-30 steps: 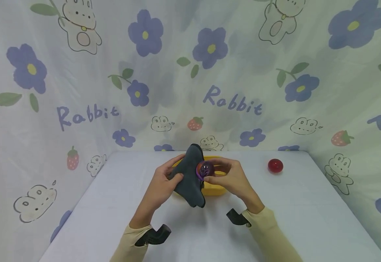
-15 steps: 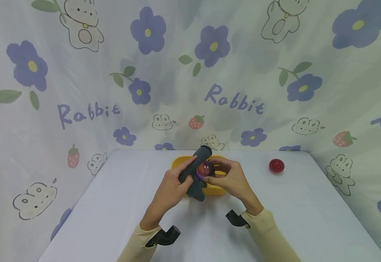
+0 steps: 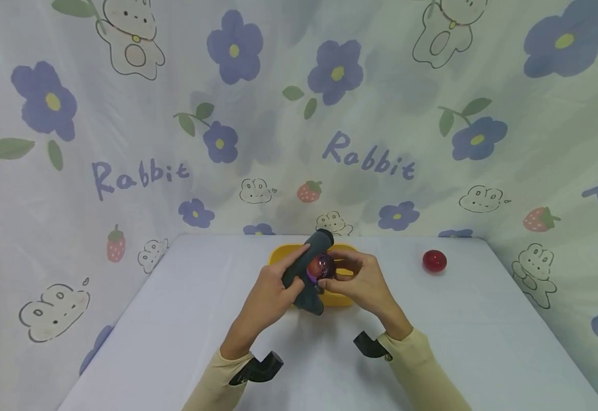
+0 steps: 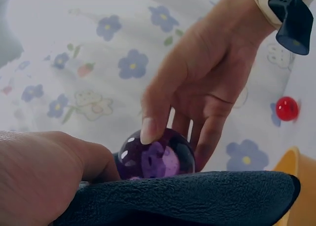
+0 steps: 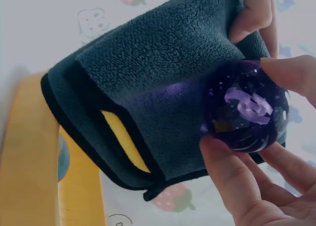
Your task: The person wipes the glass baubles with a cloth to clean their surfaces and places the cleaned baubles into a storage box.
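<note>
My left hand (image 3: 264, 297) grips a dark grey-teal plush cloth (image 5: 158, 73) with black edging, thumb on the near side. The cloth is folded over and its surface lies against a clear purple ball (image 5: 247, 107). Opposite, my right hand (image 3: 366, 285) pinches that ball between thumb and fingers. In the left wrist view, the cloth (image 4: 197, 194) covers the ball's lower part, while the right thumb (image 4: 149, 130) rests on its top. Both hands are raised in front of a yellow bin.
Behind the hands stands the yellow bin (image 3: 282, 249) on a white table (image 3: 201, 285); a rounded blue thing (image 5: 63, 157) shows in it. A shiny red ball (image 3: 435, 261) lies at the back right. Patterned curtain (image 3: 268, 114) surrounds the table.
My left hand has moved right and turned, bringing the cloth from a spread shape to a fold against the purple ball. The right hand has stayed nearly in place; little differs over the last half second.
</note>
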`<state>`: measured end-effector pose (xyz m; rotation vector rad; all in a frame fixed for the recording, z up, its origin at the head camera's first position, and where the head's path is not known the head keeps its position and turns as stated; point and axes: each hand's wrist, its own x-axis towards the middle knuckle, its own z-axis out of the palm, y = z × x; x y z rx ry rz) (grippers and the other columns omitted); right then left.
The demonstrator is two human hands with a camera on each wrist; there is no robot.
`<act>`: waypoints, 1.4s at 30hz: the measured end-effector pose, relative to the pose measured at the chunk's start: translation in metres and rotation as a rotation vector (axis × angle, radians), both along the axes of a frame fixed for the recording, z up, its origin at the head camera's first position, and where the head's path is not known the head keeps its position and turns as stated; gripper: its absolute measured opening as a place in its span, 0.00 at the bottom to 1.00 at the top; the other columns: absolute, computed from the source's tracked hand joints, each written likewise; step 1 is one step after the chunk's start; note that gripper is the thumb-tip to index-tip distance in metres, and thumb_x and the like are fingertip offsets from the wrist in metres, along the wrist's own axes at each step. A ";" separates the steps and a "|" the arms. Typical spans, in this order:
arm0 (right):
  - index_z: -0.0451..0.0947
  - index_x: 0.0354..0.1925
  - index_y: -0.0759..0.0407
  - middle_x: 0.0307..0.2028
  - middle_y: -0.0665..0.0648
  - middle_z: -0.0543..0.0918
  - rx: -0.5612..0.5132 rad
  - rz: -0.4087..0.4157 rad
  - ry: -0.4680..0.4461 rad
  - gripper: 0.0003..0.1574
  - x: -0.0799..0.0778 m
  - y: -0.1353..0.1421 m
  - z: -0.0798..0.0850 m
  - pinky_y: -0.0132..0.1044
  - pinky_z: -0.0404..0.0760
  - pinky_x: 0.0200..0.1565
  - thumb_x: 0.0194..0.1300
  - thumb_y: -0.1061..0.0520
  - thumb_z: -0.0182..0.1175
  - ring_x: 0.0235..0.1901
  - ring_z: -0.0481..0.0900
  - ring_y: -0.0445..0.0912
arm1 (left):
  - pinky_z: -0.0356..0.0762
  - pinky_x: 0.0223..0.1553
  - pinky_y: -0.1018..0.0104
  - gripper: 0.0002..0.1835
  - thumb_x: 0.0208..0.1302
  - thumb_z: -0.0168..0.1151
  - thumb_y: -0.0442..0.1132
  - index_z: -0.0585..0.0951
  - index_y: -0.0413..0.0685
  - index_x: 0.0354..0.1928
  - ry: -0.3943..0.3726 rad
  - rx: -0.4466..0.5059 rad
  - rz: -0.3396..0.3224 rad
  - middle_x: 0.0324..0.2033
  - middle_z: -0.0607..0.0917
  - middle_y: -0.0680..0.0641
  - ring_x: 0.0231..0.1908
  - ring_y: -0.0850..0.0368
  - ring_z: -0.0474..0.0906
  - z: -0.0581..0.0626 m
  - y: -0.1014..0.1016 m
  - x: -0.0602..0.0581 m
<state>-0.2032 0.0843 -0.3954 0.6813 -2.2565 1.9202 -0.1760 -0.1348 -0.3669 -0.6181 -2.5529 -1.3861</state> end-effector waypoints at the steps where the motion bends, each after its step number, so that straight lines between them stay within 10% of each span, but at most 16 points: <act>1: 0.80 0.59 0.68 0.57 0.69 0.84 -0.005 -0.001 0.004 0.34 0.000 0.000 0.000 0.40 0.88 0.48 0.53 0.63 0.76 0.55 0.87 0.63 | 0.80 0.33 0.69 0.34 0.64 0.58 0.28 0.74 0.52 0.73 0.006 -0.006 -0.002 0.54 0.86 0.37 0.34 0.55 0.82 0.000 0.000 0.000; 22: 0.82 0.58 0.64 0.56 0.66 0.84 -0.080 0.014 0.071 0.33 -0.001 -0.003 0.003 0.40 0.86 0.52 0.52 0.67 0.75 0.53 0.87 0.53 | 0.68 0.18 0.72 0.38 0.64 0.58 0.28 0.67 0.48 0.78 0.019 -0.096 -0.038 0.29 0.82 0.46 0.16 0.66 0.71 0.004 -0.005 0.001; 32: 0.81 0.60 0.62 0.58 0.65 0.84 -0.058 -0.005 0.065 0.35 -0.008 0.000 -0.006 0.37 0.86 0.53 0.52 0.66 0.76 0.55 0.85 0.56 | 0.73 0.22 0.71 0.37 0.65 0.56 0.28 0.67 0.48 0.77 -0.029 -0.036 -0.065 0.46 0.87 0.37 0.26 0.60 0.80 0.002 -0.006 0.000; 42: 0.80 0.61 0.60 0.57 0.64 0.84 -0.020 -0.011 0.007 0.36 -0.012 0.004 -0.010 0.44 0.84 0.57 0.52 0.63 0.78 0.57 0.85 0.58 | 0.70 0.20 0.73 0.34 0.66 0.53 0.27 0.71 0.50 0.75 -0.023 0.037 -0.045 0.43 0.84 0.37 0.23 0.60 0.78 0.000 -0.004 0.000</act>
